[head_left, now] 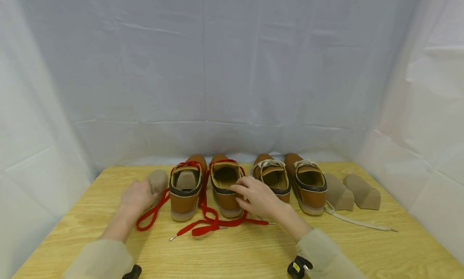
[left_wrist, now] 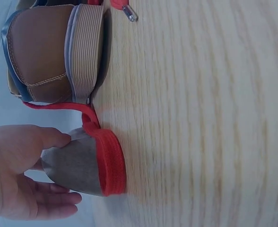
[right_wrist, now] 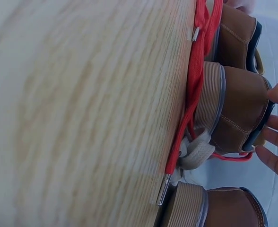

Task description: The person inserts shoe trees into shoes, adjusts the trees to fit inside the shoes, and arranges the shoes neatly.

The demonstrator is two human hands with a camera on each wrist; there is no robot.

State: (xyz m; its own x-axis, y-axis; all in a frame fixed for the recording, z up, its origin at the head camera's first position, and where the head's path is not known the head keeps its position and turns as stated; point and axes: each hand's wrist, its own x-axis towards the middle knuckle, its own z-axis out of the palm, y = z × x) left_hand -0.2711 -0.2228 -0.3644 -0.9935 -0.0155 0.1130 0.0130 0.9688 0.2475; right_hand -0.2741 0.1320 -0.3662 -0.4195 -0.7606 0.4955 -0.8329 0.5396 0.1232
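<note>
Right hand point(head_left: 258, 198) grips an empty red-laced shoe's point(head_left: 226, 186) collar — left hand point(head_left: 137, 196) holds, seemingly, a grey insert point(left_wrist: 75, 163).

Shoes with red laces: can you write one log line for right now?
left hand: holds shoe insert | right hand: grips red-laced shoe heel | red laces: loose on table
</note>
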